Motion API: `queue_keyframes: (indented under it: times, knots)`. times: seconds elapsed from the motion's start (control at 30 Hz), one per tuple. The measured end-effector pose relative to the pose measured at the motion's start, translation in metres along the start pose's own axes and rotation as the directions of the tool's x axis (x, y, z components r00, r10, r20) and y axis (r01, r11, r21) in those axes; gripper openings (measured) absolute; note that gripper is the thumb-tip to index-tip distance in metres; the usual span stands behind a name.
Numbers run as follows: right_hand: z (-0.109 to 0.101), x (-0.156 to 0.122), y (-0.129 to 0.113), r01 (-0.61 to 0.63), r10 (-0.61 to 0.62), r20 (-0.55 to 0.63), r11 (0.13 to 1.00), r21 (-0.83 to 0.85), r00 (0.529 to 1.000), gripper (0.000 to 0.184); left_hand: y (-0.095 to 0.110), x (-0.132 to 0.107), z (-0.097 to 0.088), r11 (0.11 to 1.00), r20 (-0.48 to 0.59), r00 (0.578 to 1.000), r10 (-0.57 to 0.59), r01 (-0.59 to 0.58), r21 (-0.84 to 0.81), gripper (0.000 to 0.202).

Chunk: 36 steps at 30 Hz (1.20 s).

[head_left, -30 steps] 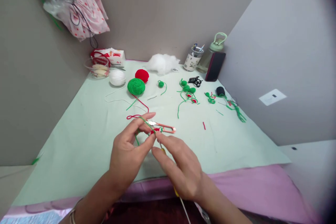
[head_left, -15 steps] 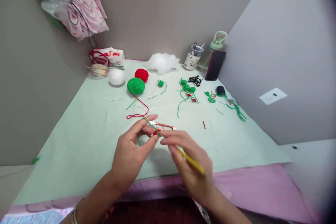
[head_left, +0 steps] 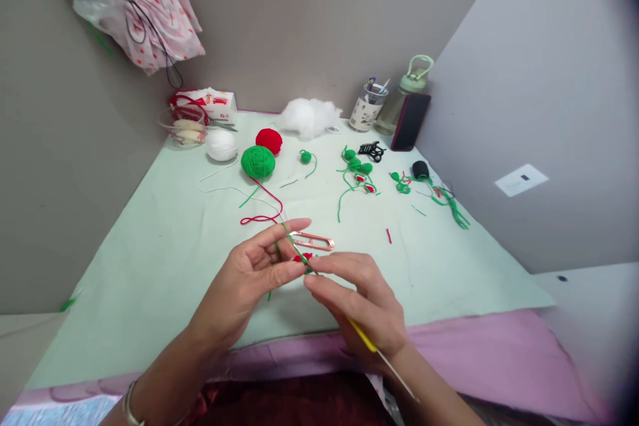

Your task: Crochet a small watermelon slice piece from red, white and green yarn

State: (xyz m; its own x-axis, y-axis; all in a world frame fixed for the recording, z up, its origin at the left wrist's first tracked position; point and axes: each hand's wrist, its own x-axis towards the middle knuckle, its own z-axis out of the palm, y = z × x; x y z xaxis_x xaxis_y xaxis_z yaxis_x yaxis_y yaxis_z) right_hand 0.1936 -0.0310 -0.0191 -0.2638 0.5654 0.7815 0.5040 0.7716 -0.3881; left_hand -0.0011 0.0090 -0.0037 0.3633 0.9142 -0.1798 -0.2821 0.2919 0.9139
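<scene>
Between the thumb and fingers of my left hand (head_left: 259,263) is a small red and green crochet piece (head_left: 302,258). Green yarn (head_left: 288,233) runs from it over my raised left index finger, and a tail hangs below. My right hand (head_left: 359,299) is closed round a crochet hook (head_left: 363,334) with a yellow grip, its metal tip at the piece and its thin back end pointing down to the right. Just beyond my fingers, orange thread snips (head_left: 315,241) lie on the table, partly behind my left hand.
Beyond my hands lie green (head_left: 258,162), red (head_left: 269,142) and white (head_left: 222,145) yarn balls, with white stuffing (head_left: 310,118) behind. Small green crochet pieces (head_left: 354,165) and a black claw clip (head_left: 372,151) are right of centre. A phone (head_left: 411,122) leans against a bottle (head_left: 413,83).
Both hands have shifted slightly right with the crochet piece. The hook has turned, so its thin back end now shows below my right hand. More of the snips is uncovered.
</scene>
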Motion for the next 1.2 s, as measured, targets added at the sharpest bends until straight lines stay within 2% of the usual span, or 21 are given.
queue_keyframes:
  times: [0.1, 0.23, 0.4, 0.47, 0.6, 0.8, 0.93, 0.97, 1.03, 1.1, 1.2]
  knots:
    - [-0.007, 0.004, 0.003, -0.042, 0.035, 0.078, 0.995, 0.091, 0.996, 0.039, 0.001, 0.003, -0.004, 0.997, 0.024, 0.999, 0.023, -0.025, 0.069, 0.047]
    - [-0.015, 0.003, 0.007, -0.049, 0.035, 0.157, 0.995, 0.086, 0.987, 0.045, 0.005, 0.005, -0.003, 0.966, 0.021, 0.996, 0.084, -0.087, 0.242, 0.048]
    - [-0.019, -0.008, 0.010, -0.023, 0.022, 0.190, 1.000, 0.005, 0.981, 0.049, 0.008, 0.005, 0.000, 0.859, -0.043, 0.983, 0.178, -0.134, 0.494, 0.048]
    - [-0.019, -0.010, 0.010, -0.032, 0.034, 0.207, 0.999, -0.012, 0.978, 0.049, 0.007, 0.006, 0.001, 0.802, -0.033, 0.968, 0.247, -0.185, 0.567, 0.049]
    - [-0.020, -0.011, 0.005, -0.062, 0.067, 0.206, 0.998, -0.030, 0.976, 0.052, 0.001, 0.008, 0.001, 0.645, 0.055, 0.908, 0.415, -0.337, 0.686, 0.046]
    - [-0.024, -0.010, -0.006, -0.296, 0.277, 0.247, 0.954, 0.042, 0.929, 0.044, -0.004, 0.009, 0.000, 0.414, 0.200, 0.767, 0.609, -0.523, 0.745, 0.040]
    - [-0.025, -0.006, -0.012, -0.440, 0.400, 0.229, 0.884, 0.158, 0.887, 0.036, -0.005, 0.010, 0.001, 0.333, 0.259, 0.704, 0.661, -0.585, 0.740, 0.027]
    - [-0.024, -0.006, -0.013, -0.475, 0.434, 0.217, 0.859, 0.193, 0.874, 0.034, -0.006, 0.010, 0.002, 0.336, 0.258, 0.702, 0.664, -0.588, 0.735, 0.026]
    - [-0.021, -0.006, -0.014, -0.527, 0.493, 0.188, 0.809, 0.262, 0.850, 0.033, -0.007, 0.009, 0.003, 0.396, 0.211, 0.728, 0.652, -0.565, 0.724, 0.026]
    - [-0.019, -0.008, -0.014, -0.545, 0.525, 0.153, 0.781, 0.304, 0.837, 0.035, -0.007, 0.008, 0.004, 0.528, 0.111, 0.792, 0.600, -0.497, 0.689, 0.031]
    - [-0.019, -0.009, -0.016, -0.529, 0.511, 0.142, 0.795, 0.298, 0.848, 0.039, -0.006, 0.006, 0.006, 0.779, -0.041, 0.919, 0.391, -0.307, 0.547, 0.040]
